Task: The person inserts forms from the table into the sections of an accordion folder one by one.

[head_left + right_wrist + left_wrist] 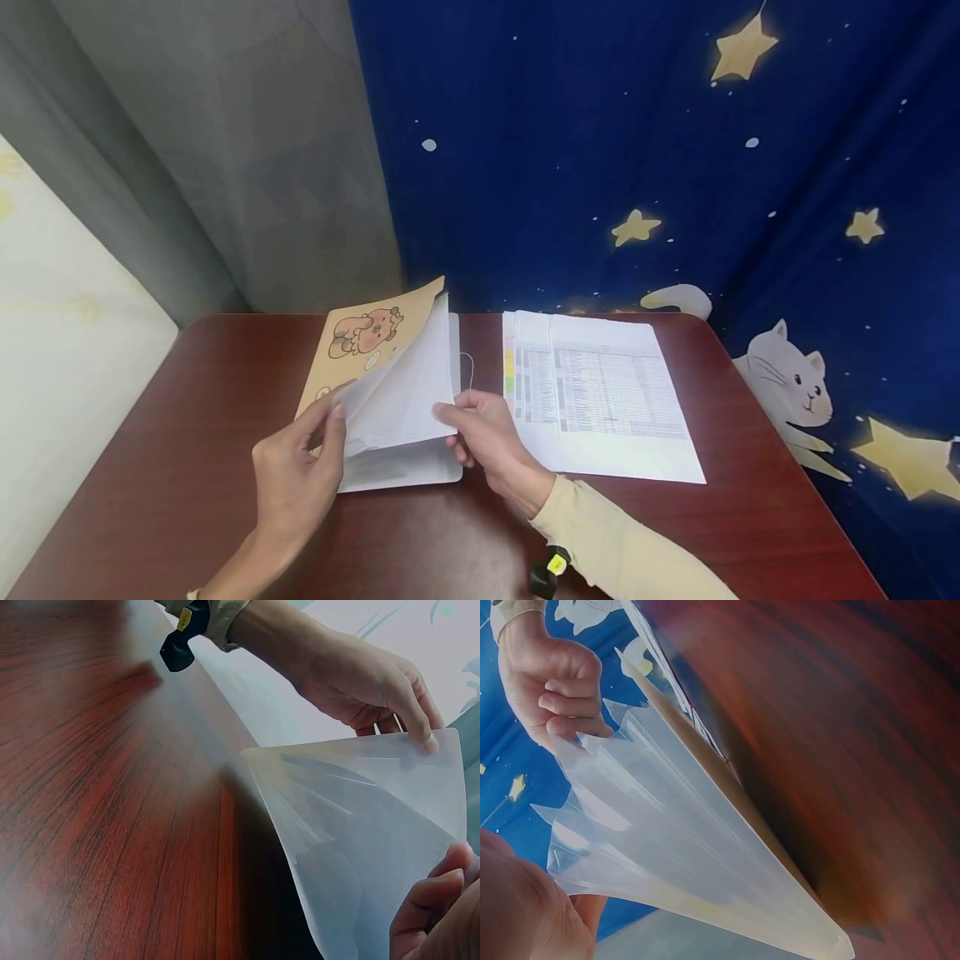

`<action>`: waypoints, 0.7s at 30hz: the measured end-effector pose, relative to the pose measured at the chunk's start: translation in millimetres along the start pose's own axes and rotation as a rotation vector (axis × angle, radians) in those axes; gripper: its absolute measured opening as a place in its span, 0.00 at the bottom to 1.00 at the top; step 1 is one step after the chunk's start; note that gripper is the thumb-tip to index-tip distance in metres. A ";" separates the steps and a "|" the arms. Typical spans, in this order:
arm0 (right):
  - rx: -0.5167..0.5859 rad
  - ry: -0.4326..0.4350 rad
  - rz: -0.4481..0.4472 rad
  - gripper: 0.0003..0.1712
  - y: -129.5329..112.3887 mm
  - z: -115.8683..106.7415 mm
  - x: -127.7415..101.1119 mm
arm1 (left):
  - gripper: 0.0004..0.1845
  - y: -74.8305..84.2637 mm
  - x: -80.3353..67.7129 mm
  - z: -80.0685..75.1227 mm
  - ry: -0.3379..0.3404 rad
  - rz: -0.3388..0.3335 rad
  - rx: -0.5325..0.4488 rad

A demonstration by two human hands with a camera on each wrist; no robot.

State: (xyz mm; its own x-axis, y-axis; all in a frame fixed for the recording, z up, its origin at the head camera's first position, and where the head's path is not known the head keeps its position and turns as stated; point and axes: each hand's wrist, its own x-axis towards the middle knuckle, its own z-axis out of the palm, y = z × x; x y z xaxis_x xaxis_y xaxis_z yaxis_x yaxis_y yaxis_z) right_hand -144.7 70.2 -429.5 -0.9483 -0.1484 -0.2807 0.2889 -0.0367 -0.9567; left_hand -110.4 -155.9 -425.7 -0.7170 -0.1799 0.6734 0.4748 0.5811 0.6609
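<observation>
A folder [401, 375] lies partly opened on the dark red-brown tabletop [465, 542], in front of the person. The left hand [303, 458] pinches the lower corner of its raised tan cover [367, 333], which bears a cartoon animal, with the thumb on the inner face and the other fingers behind. The right hand [487, 437] pinches the free edge of the clear sleeves [420, 375], thumb on top, its other fingers bent below; the left wrist view shows these sleeves fanned apart. A thin loop [472, 363] juts from the folder's right side, near the right hand. To the right, just beside that hand, lie printed sheets [615, 392] with coloured marks along their left edge. Behind the tabletop hang a grey curtain [285, 167] and a blue curtain [525, 167] with stars
</observation>
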 end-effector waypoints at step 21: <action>-0.225 0.155 -0.168 0.19 3.3 29.9 8.1 | 0.16 1.2 -0.3 -0.5 0.002 0.044 0.009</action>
State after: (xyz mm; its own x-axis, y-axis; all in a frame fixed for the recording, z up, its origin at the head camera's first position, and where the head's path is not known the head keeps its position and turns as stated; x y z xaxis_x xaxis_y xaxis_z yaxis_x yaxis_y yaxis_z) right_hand -147.6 39.3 -432.6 -0.9940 -0.0062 -0.1091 0.1064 0.1746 -0.9789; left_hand -109.3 -155.6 -425.0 -0.6948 -0.1554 0.7022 0.5012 0.5956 0.6277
